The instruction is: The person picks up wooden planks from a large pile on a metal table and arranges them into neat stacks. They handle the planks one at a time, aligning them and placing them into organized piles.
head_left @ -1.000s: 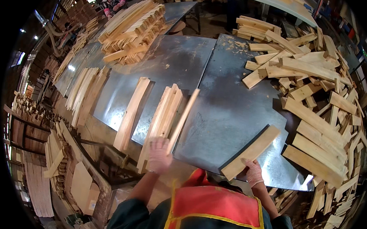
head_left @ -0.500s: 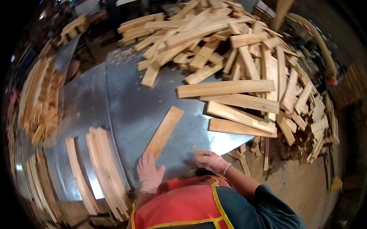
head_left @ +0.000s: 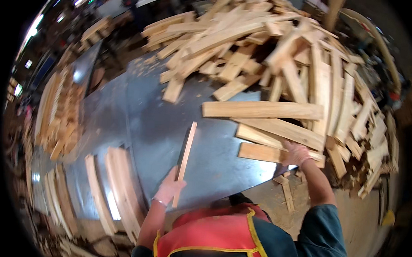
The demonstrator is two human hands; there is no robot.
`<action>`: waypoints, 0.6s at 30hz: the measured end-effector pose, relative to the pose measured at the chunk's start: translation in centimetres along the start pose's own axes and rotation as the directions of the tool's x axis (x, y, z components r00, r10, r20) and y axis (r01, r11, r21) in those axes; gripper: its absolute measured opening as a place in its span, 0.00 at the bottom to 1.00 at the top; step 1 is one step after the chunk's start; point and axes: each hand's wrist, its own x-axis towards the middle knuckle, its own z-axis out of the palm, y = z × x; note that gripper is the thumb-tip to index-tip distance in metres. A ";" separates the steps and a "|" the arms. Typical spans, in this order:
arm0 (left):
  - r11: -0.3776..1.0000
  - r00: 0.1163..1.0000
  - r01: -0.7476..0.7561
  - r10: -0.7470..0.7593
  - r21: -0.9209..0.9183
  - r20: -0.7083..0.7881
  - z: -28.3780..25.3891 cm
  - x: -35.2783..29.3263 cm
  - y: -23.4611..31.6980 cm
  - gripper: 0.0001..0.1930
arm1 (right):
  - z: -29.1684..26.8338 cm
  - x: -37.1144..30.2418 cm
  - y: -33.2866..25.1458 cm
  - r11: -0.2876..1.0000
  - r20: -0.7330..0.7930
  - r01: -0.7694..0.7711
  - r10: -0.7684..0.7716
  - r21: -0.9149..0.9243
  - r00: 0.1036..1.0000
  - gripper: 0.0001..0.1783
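Observation:
My left hand, in a pale pink glove, grips the near part of a short wooden slat. That slat stands on its narrow edge on the grey metal tabletop, its far end pointing away from me. At the right, my gloved right hand reaches onto the nearest of several slats lying crosswise. Its fingers bend over this nearest wooden slat, and the fingertips are partly hidden. Just beyond it lie another slat and a longer one.
A big heap of loose wood pieces covers the far and right parts of the table. Slats stand in rows at the near left, with a stacked pile farther left. A hose curves behind the heap at the far right.
My right hand has moved right, from the table's near edge to the crosswise slats. My left hand has closed on the short slat and turned it from flat onto its edge.

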 end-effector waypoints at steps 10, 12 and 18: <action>0.845 0.795 0.335 -0.015 0.418 -0.607 -2.4 -9.1 -10.0 0.39 | 5.7 2.6 -22.7 0.935 -0.359 0.347 -0.351 -0.078 0.865 0.50; 0.679 0.735 0.494 0.006 0.542 -0.678 -4.0 -10.7 -12.9 0.39 | 4.1 2.2 -26.2 0.930 -0.398 0.351 -0.365 -0.111 0.842 0.52; 0.769 0.729 0.440 -0.005 0.463 -0.684 -5.3 -12.4 -12.4 0.40 | 2.1 1.3 -26.2 0.978 -0.197 0.204 -0.192 0.044 0.961 0.51</action>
